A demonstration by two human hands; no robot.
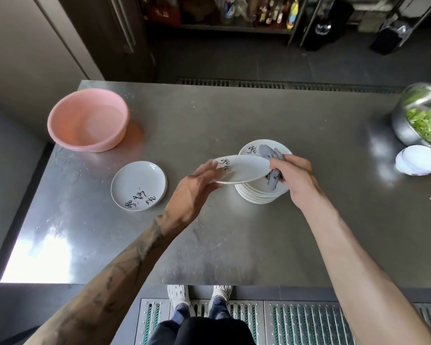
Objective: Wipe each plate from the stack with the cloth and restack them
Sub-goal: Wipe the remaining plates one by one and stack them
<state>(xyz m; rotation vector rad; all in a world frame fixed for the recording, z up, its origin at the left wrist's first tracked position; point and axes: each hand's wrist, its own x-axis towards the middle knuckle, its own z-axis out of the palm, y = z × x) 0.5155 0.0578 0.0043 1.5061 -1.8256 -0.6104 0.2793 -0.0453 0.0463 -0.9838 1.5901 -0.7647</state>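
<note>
One plate (244, 170) — left hand (192, 192) holding, cloth (270, 151) seemingly wiping.

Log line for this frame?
step: wiping | left hand: holds plate over stack | right hand: grips cloth at plate's edge | set aside: lone plate, left of stack

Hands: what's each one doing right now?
Left hand: pinches the lifted plate by its rim.
Right hand: grips the grey cloth, wrapped over the plate's opposite rim.

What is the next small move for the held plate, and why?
Probably draw the cloth across the plate: the right hand grips it at the plate's right rim, the left hand holds the left rim, above the stack.
</note>
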